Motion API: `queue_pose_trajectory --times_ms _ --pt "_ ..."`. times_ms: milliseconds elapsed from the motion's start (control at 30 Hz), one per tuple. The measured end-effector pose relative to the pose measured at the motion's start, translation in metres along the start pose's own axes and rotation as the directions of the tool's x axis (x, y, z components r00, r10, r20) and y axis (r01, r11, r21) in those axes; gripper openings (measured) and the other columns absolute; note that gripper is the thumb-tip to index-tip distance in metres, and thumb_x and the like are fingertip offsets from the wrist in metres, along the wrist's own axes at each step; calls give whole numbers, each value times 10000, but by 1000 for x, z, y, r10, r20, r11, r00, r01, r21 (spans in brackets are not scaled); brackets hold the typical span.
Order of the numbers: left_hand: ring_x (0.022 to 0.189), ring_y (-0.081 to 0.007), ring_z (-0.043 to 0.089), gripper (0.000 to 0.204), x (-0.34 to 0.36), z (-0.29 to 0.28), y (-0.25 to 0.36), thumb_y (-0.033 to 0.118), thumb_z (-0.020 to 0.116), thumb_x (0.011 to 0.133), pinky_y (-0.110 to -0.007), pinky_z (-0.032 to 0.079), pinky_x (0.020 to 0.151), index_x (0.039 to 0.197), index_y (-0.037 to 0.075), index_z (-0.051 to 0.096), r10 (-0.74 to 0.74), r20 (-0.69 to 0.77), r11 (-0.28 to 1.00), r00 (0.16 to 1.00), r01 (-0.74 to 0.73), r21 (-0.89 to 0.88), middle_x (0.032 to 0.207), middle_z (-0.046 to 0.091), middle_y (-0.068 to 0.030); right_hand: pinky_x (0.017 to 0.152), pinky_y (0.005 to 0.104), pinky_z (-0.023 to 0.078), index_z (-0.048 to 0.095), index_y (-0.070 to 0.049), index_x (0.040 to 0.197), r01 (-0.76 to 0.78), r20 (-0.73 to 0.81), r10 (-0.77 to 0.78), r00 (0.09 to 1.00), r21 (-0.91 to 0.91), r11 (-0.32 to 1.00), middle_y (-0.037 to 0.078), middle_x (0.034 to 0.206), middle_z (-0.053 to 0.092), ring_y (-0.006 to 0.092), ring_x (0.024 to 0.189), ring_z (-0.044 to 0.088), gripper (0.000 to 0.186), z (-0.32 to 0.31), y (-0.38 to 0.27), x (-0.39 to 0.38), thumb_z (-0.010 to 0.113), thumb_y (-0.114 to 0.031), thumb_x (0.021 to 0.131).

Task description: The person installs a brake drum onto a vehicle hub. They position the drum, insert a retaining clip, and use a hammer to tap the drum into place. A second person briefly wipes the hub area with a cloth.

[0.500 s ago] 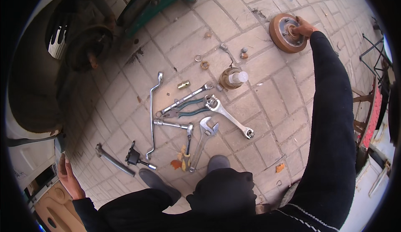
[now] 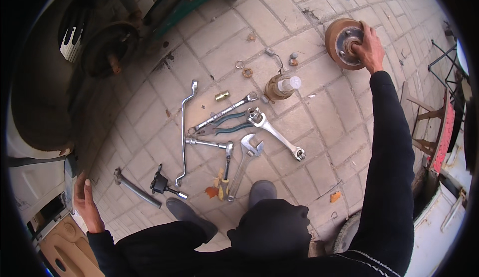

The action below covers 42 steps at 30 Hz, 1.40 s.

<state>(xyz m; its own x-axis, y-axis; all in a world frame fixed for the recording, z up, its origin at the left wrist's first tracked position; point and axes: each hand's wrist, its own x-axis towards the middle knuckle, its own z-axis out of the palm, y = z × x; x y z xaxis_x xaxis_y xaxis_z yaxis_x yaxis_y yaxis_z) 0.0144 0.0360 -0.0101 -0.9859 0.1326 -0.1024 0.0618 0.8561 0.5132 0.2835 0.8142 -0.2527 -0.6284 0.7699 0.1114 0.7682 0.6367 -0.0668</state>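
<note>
My right hand (image 2: 369,50) grips a rusty brake drum (image 2: 333,41) on the paving at the upper right, with fingers over its edge and hub. My left hand (image 2: 88,203) is at the left near a white car panel (image 2: 35,182), fingers loosely extended. Between my arms lie combination wrenches (image 2: 219,115), a double-ended socket wrench (image 2: 277,139), green-handled pliers (image 2: 232,129), an adjustable wrench (image 2: 239,172), a ratchet with extension (image 2: 207,142), a hammer (image 2: 137,189), a brass fitting (image 2: 222,95) and a bottle (image 2: 274,90) with a translucent cap.
A wheel well with an exposed hub (image 2: 107,50) is at the upper left, beside a green jack (image 2: 184,7). At the right are a red-topped stool (image 2: 441,132), a black folding frame (image 2: 444,62) and white panels with a tire (image 2: 342,237). My boots (image 2: 262,192) are below the tools.
My right hand and the drum have moved slightly down, the hand now further over the drum's right edge. My left hand has shifted a little to the right.
</note>
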Motion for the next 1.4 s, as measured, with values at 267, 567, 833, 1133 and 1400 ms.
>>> queue_pose_trajectory --times_ms 267,567,833,1133,1400 --pt "1395 -275 490 563 -61 97 111 255 646 1014 -388 338 1184 1456 -44 465 170 608 908 775 116 -402 1466 552 -221 998 423 539 510 -177 1455 170 -423 -96 901 139 976 73 1408 550 316 1246 583 889 -132 -43 -155 775 -46 616" --pt "1443 -421 398 1076 -123 170 210 859 292 937 -528 424 1121 1599 12 242 450 849 579 278 632 -515 1574 358 -279 1103 455 471 404 -59 1486 565 -653 -105 750 551 614 208 1491 463 361 1358 508 945 -228 -191 -260 920 -82 695" --pt "1269 -356 573 694 -116 82 153 592 384 1002 -589 437 1093 1458 86 511 547 590 -251 594 789 -561 1411 575 -159 1111 469 444 392 -48 1481 844 -771 -373 516 382 377 258 1503 453 406 1380 475 977 -274 -343 -269 864 18 628" --pt "1281 -304 557 705 -62 14 90 448 539 861 -445 427 1090 1442 49 528 399 533 -273 746 651 -708 1371 594 -142 1188 472 371 54 -31 1642 353 -219 -656 722 933 77 239 1632 275 354 1488 359 1397 -341 -413 -262 816 -704 684" --pt "1423 -309 445 803 -32 16 70 309 496 861 -447 367 1189 1589 30 305 341 198 -259 919 294 -920 1540 440 -180 1195 463 378 344 -7 1560 -486 291 -562 774 843 -233 191 1550 440 317 1420 451 969 -293 -455 -283 342 -783 979"
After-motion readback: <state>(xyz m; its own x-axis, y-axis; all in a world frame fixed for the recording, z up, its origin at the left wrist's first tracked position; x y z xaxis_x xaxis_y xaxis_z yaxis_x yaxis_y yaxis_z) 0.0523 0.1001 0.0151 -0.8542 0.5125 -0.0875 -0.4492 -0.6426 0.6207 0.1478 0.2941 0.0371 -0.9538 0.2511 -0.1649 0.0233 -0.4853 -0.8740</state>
